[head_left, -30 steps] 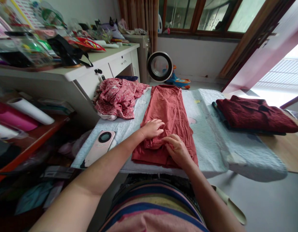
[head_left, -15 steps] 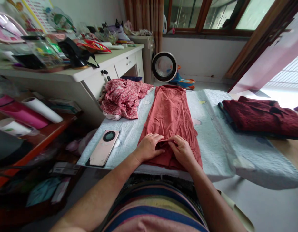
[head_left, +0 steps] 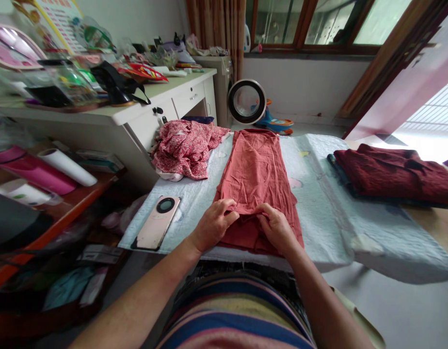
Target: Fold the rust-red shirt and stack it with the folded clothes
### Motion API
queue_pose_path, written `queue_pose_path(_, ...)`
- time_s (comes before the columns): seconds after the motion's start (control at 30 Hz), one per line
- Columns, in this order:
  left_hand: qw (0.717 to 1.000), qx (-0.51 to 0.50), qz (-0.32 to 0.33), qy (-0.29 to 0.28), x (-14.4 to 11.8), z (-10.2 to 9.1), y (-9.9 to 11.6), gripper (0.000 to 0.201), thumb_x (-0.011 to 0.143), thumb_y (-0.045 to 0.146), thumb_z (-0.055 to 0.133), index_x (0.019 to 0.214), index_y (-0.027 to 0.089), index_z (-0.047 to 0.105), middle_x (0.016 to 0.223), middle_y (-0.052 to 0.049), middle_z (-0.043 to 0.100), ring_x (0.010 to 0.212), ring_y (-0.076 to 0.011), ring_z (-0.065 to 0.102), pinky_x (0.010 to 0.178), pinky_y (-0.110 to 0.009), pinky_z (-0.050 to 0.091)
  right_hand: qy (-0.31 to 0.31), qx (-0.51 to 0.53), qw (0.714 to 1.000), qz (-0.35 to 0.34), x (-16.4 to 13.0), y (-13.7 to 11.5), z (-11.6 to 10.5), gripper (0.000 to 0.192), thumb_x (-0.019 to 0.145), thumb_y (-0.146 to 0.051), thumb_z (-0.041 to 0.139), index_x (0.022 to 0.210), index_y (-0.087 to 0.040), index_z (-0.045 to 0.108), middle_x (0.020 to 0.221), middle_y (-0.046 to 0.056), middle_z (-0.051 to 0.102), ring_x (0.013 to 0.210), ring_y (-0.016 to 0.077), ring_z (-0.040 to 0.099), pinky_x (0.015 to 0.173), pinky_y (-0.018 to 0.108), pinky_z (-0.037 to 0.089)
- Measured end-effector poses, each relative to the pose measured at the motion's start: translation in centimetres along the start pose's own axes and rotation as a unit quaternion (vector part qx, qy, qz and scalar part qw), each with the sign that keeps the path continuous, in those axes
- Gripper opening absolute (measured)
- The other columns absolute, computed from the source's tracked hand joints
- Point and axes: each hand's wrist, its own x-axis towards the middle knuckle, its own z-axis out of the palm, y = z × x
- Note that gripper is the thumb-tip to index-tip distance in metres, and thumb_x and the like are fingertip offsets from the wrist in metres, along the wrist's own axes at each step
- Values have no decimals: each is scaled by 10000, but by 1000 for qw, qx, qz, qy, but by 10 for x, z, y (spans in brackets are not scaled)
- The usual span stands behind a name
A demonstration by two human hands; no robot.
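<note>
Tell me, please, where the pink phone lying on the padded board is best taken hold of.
Take the pink phone by its two long edges near the middle, coming from above. It lies flat, camera ring up, on the pale padded board, apart from the left hand; the near end overhangs the board's edge, so a grip there is also open.

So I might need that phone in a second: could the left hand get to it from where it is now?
Probably yes. The phone lies flat on the padded board, just left of the left hand, with bare padding between them. But that hand is pinching the red garment and would have to let go first.
</note>
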Motion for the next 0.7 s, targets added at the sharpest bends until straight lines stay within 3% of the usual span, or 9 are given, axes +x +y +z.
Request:
queue_pose_path(0.23,999,28,27,-16,3,3,-1,305,932,132,475,1190,229,606,1278,-102,499,1168,-227,528,970,-388,503,-7,-4,1000,-17,0,-4,-4,208,868,-136,439,968,-204,608,902,28,689,863,176,633,798,271,453)
queue_pose_path(0.47,997,39,-5,-71,6,1,-5,162,885,104,519,887,167,669,1285,-104,529,1175,-250,514,1018,-410,471,-21,-17,1000,-13,2,-3,-7,238,849,-118,424,950,-197,624,866,31,690,835,178,634,798,281,457)
queue_pose_path(0.63,995,41,-49,-75,0,-6,-9,282,845,57,519,1061,183,649,1232,-92,564,1121,-239,524,979,-405,491,-47,-12,999,-13,3,-4,-10,254,815,-85,428,929,-191,629,877,36,694,836,181,634,793,290,459)
queue_pose_path(0.7,995,42,-50,-72,-2,-7,-10,276,839,46,519,1033,188,655,1222,-85,570,1098,-233,528,965,-393,497,-57,-21,998,-24,3,-5,-10,270,789,-78,464,968,-186,635,931,50,696,877,193,629,820,310,459)
